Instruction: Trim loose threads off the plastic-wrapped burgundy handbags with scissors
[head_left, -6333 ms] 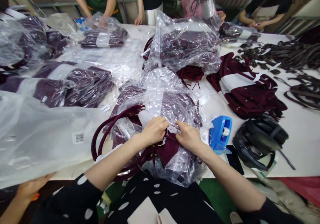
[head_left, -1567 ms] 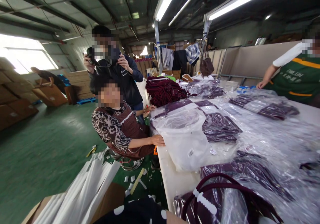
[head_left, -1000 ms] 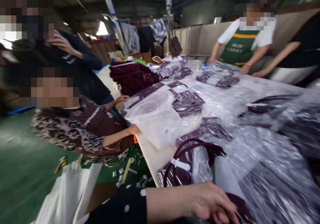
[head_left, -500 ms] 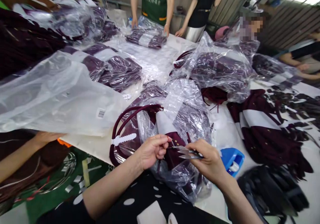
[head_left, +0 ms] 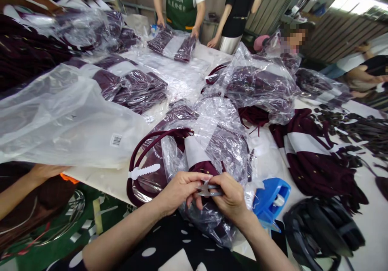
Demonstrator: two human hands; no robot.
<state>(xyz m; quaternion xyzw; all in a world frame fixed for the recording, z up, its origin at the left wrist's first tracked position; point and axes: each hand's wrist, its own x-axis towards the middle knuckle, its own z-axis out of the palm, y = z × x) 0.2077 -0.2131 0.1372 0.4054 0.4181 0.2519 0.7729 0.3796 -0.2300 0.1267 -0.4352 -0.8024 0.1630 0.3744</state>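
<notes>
A maroon bag (head_left: 202, 167), partly in a clear plastic bag (head_left: 221, 141), lies in front of me with a white paper band (head_left: 195, 150) round it. Its looped handles (head_left: 135, 152) stick out on the left, joined by a white toothed strip (head_left: 145, 171). Above its near end, my right hand (head_left: 232, 198) grips small metal thread snips (head_left: 209, 189), blades pointing left. My left hand (head_left: 178, 188) is closed in a pinch, thumb and forefinger meeting the right hand's fingers at the snips. Whatever it pinches is hidden.
Right of the bag are a blue plastic holder (head_left: 271, 200), black headphones (head_left: 325, 226) and maroon bags (head_left: 315, 158). Plastic-wrapped bags (head_left: 257, 81) lie beyond. A neighbour's hand (head_left: 45, 172) is by a translucent plastic sheet (head_left: 69, 121). A person in a green apron (head_left: 181, 6) handles a wrapped bundle (head_left: 172, 45).
My right hand has moved left and down, bringing the snips against my left fingers. Across the table, the aproned person has lifted the near bundle's edge. The view has shifted slightly.
</notes>
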